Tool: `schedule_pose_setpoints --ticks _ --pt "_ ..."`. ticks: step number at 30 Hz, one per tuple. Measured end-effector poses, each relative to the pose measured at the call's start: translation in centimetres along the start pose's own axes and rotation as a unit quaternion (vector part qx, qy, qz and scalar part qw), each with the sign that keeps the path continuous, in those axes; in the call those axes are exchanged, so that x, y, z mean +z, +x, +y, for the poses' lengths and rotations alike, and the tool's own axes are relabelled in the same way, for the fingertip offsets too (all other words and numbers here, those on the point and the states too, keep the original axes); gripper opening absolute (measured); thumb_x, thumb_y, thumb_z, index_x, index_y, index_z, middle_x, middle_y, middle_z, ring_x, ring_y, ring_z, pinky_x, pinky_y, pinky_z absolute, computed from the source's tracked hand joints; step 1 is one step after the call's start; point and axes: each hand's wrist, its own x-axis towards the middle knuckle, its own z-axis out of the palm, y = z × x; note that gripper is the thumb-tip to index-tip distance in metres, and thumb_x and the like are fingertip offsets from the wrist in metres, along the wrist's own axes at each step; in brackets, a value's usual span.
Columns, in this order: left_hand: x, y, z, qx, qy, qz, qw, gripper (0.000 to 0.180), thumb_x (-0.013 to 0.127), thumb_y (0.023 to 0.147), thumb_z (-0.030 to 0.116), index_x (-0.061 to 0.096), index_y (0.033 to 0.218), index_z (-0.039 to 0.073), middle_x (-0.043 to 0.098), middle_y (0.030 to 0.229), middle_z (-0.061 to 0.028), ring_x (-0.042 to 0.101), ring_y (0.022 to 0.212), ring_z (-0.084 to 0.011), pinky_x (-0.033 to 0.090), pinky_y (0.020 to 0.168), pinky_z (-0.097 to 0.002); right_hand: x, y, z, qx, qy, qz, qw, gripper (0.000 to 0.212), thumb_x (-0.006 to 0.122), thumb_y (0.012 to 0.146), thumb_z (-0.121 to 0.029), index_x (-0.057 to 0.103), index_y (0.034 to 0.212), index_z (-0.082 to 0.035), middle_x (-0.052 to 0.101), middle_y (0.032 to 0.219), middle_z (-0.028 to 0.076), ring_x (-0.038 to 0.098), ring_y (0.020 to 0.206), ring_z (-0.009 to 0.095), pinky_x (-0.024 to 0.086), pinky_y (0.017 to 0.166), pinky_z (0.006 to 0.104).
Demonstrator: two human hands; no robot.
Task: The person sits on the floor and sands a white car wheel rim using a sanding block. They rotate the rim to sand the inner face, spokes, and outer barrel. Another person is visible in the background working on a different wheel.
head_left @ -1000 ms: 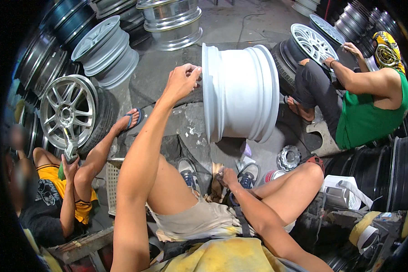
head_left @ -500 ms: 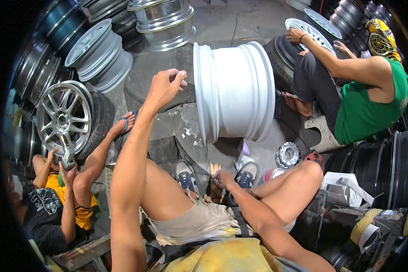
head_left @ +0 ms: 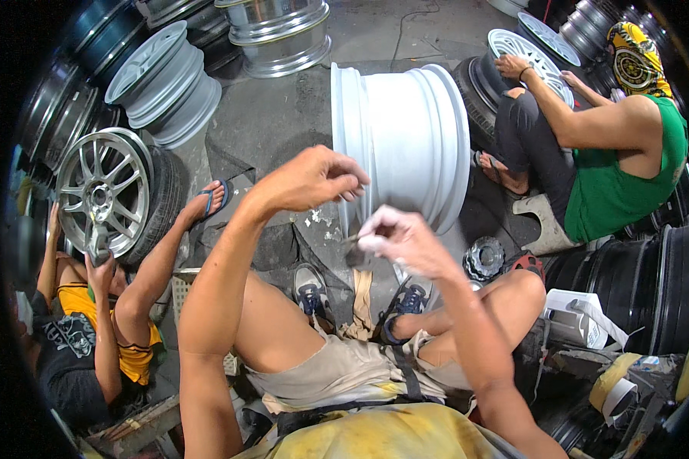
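A large pale grey-white wheel rim (head_left: 402,138) lies on its side on the floor before me, its barrel facing me. My left hand (head_left: 321,180) hovers over its near left lip, fingers curled inward. Whether they hold anything is hidden, and contact with the rim cannot be made out. In front of the barrel's lower edge is my right hand (head_left: 406,241), smeared by motion, thumb and fingertips whitish. It pinches a small dark, blurred piece (head_left: 354,254), whose kind I cannot make out. A tan cloth strip (head_left: 362,298) hangs between my shoes.
On the right, a person in a green top (head_left: 628,172) handles a spoked wheel (head_left: 530,69). To the left, another person (head_left: 80,344) holds a tool against a silver spoked wheel (head_left: 103,195) with a tyre. A metal hub-like part (head_left: 484,258) lies by my right knee. More rims (head_left: 277,34) stand behind.
My right hand has risen from between my knees to the pale rim, with a small dark piece in its pinch. My left hand has come down and rightward, nearer the rim's lip.
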Motion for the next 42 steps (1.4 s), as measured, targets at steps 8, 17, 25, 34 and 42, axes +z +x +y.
schedule_pose_setpoints --ticks 8,17,25,34,42 --pt "3.2 2.0 1.9 -0.028 -0.282 -0.094 0.954 0.035 0.067 0.097 0.018 0.062 0.124 -0.003 0.070 0.109 -0.0083 0.070 0.097 -0.0163 0.062 0.085 -0.0316 -6.8 1.5 -5.1 -0.098 -0.059 0.139 0.984 0.015 0.073 0.092 -0.011 0.068 0.102 -0.001 0.066 0.090 0.000 0.058 0.081 0.006 0.047 0.069 0.0225" --pt "5.1 4.1 1.3 -0.092 -0.309 -0.002 0.947 0.036 0.073 0.094 0.037 0.067 0.108 0.004 0.063 0.092 0.0004 0.061 0.086 -0.0082 0.058 0.071 -0.0281 -7.2 0.8 -2.0 -0.134 0.055 0.136 0.980 0.008 0.069 0.095 -0.007 0.066 0.101 -0.004 0.063 0.090 -0.003 0.057 0.080 0.005 0.047 0.073 0.0212" --pt "5.2 4.8 1.7 -0.086 -0.377 -0.019 0.922 0.035 0.077 0.091 0.031 0.065 0.114 0.006 0.067 0.098 -0.0031 0.063 0.084 -0.0099 0.058 0.068 -0.0269 -7.6 0.3 -2.0 -0.101 0.117 0.111 0.982 0.008 0.069 0.095 -0.009 0.066 0.101 -0.004 0.063 0.090 -0.004 0.055 0.080 0.005 0.045 0.074 0.0204" --pt "6.3 4.2 2.2 -0.015 -0.136 0.090 0.987 0.033 0.079 0.089 0.036 0.067 0.089 0.005 0.063 0.072 0.0023 0.056 0.064 -0.0050 0.044 0.054 -0.0205 -7.2 0.8 -1.0 -0.095 0.053 0.125 0.986 0.011 0.067 0.098 -0.013 0.065 0.103 -0.003 0.066 0.095 -0.001 0.059 0.087 0.005 0.049 0.078 0.0216" --pt "4.5 2.9 0.9 0.158 0.015 0.083 0.984 0.029 0.083 0.084 0.029 0.063 0.082 0.008 0.065 0.091 -0.0013 0.057 0.074 -0.0069 0.041 0.055 -0.0195 -6.3 0.7 -1.6 -0.186 -0.051 0.196 0.961 0.005 0.066 0.093 -0.001 0.066 0.098 0.000 0.067 0.095 0.002 0.062 0.084 0.007 0.052 0.076 0.0232"
